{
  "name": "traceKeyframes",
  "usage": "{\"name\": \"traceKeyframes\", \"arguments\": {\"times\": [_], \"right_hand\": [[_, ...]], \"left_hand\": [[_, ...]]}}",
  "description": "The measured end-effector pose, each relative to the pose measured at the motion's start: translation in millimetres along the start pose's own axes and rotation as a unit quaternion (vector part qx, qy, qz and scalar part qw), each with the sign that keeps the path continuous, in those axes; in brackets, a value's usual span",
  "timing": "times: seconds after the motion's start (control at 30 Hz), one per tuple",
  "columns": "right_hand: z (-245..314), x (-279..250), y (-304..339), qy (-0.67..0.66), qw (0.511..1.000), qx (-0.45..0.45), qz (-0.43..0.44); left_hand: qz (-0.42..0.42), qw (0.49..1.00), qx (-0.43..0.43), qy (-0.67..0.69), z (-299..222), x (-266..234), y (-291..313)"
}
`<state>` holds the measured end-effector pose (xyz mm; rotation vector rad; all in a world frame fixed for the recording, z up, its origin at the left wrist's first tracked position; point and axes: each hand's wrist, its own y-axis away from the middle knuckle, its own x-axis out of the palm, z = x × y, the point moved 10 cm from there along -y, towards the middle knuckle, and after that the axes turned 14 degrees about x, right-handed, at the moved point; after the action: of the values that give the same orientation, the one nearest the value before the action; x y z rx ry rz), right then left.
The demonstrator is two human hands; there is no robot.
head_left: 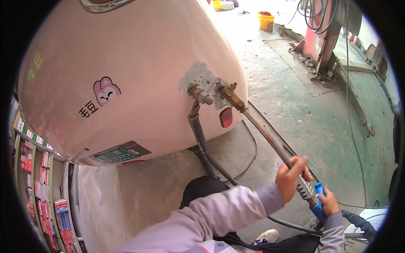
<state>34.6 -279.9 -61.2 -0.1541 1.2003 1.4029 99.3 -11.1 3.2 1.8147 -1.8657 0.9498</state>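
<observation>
A long metal dent puller (268,137) runs from a pale pink car body (156,50) down toward me. Its brass-coloured head (232,96) meets the edge of a bare grey metal patch (200,72) with small dark spots. My left hand (289,179) is closed around the rod, just above a coiled spring (304,190). Lower down, my right hand (330,203) grips the puller's blue handle (319,206). A brass clamp (200,95) is fixed to the patch left of the head, with a thick dark cable (197,126) hanging from it.
A red tail light (226,117) sits just below the patch. Racks of small packages (42,185) stand at left. Cables cross the floor (303,114). At the far right stands a red post (317,38) with coiled cable; a yellow bucket (265,21) is farther back.
</observation>
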Motion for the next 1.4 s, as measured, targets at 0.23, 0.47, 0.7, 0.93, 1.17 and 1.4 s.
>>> {"name": "traceKeyframes", "arguments": {"times": [0.23,0.47,0.7,0.93,1.17,1.4], "right_hand": [[2,-11,7,-0.046,0.999,0.008,-0.022],[10,-43,18,-0.095,0.980,-0.004,-0.176],[-3,27,-3,-0.015,0.986,0.015,0.168],[4,-5,0,-0.059,0.996,0.010,-0.061],[-9,16,-12,-0.012,0.994,0.006,0.109],[-34,-13,-12,-0.128,0.991,0.036,0.010]], "left_hand": [[-0.089,0.992,-0.072,-0.061,-23,1,-8],[-0.194,0.959,0.059,0.198,-107,-35,-63],[-0.242,0.964,0.084,0.067,-118,-31,-52],[-0.045,0.956,0.020,0.288,-110,-22,-70],[-0.216,0.971,0.093,0.034,-113,-25,-44],[-0.155,0.981,0.069,0.092,-107,2,-45]]}}
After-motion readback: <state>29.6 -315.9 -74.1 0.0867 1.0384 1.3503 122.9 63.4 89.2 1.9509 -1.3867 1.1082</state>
